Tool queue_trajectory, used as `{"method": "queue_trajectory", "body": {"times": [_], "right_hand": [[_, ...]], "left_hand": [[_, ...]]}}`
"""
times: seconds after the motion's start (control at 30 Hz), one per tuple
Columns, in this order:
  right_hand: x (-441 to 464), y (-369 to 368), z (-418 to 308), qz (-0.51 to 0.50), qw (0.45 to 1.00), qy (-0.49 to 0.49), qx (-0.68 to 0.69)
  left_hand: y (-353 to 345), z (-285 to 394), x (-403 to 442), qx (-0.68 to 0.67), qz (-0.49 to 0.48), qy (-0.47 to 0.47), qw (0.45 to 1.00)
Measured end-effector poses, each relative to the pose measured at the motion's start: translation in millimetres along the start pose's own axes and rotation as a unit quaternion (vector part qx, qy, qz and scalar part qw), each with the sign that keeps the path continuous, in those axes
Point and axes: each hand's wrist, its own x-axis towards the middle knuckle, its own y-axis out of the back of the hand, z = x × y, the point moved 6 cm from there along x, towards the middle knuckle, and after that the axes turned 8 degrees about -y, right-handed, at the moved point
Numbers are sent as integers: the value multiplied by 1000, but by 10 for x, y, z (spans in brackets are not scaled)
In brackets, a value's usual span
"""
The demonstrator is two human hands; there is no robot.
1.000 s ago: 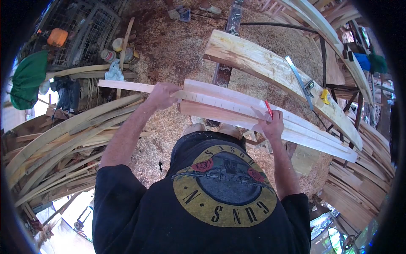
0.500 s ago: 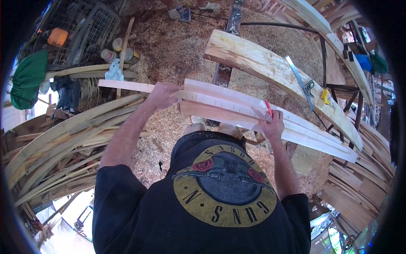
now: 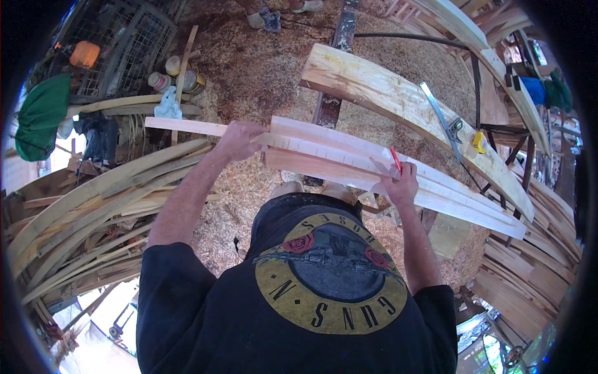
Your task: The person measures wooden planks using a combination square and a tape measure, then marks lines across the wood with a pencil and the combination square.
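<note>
My left hand [image 3: 242,141] is closed around a thin pale wooden strip [image 3: 187,126], which sticks out to the left and runs right along two pale boards. The far board [image 3: 305,129] and the near board [image 3: 299,164] lie side by side, with short marks along the strip between them. My right hand [image 3: 400,184] holds a red pencil [image 3: 395,160] upright over the boards. Its fingers are also at a small light piece [image 3: 379,167], whose shape is hard to make out.
Beyond the boards lies a thick curved plank [image 3: 374,90] bearing a metal square [image 3: 440,119] and a yellow tape measure [image 3: 479,142]. Curved timber [image 3: 93,174] is stacked at the left. Another person's feet [image 3: 255,20] show at the top. Jars [image 3: 159,81] stand upper left.
The other person's foot at the top has shifted slightly left. My hands, the strip and the boards have not visibly moved.
</note>
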Motion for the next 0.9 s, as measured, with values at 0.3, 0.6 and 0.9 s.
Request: {"method": "queue_trajectory", "body": {"times": [0.3,0.6,0.9], "right_hand": [[6,9,-12,1,1000,2,-3],[2,22,-31,14,1000,17,-5],[3,13,-12,4,1000,-2,-5]], "left_hand": [[-19,-22,6,4,2,-3,1000],[-13,-18,6,1,11,-9,1000],[-24,-34,7,5,11,-13,1000]]}}
